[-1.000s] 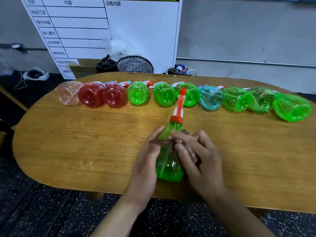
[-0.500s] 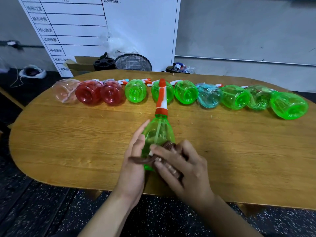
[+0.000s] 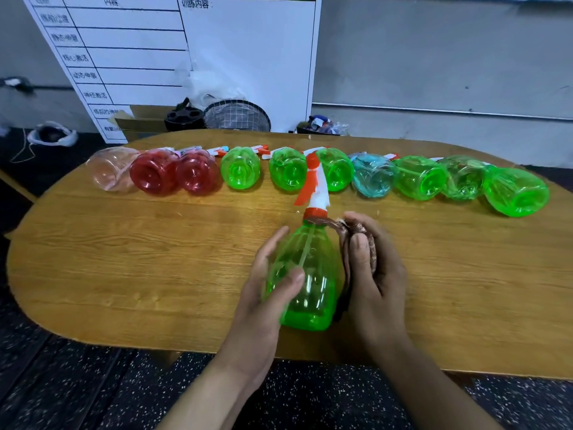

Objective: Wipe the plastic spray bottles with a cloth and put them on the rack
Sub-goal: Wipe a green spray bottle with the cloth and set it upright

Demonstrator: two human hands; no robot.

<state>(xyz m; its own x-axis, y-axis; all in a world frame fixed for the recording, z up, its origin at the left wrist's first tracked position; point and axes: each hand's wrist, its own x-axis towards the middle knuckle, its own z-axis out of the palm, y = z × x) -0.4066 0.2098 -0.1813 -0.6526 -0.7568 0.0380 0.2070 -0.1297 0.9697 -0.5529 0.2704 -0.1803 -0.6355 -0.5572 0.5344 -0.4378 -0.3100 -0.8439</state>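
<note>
A green spray bottle [image 3: 307,274] with an orange-and-white nozzle [image 3: 314,189] is held over the wooden table [image 3: 139,259], nozzle pointing away from me. My left hand [image 3: 266,290] grips its left side, thumb across the front. My right hand [image 3: 372,268] holds a brown cloth [image 3: 356,231] bunched against the bottle's right side and neck. A row of several bottles lies along the table's far edge: one clear pink [image 3: 111,172], two red [image 3: 155,175], several green [image 3: 240,172] and one blue [image 3: 372,175].
Behind the table stand a whiteboard [image 3: 186,51], a cardboard box [image 3: 139,121], a dark helmet-like object [image 3: 183,116] and a wire basket [image 3: 237,116]. A grey wall rises to the right. No rack is in view. Speckled dark floor lies below the table's near edge.
The cloth hand has slid from the bottle's lower body up its right side to the neck. The bottle has turned slightly, its nozzle now tilted a little left.
</note>
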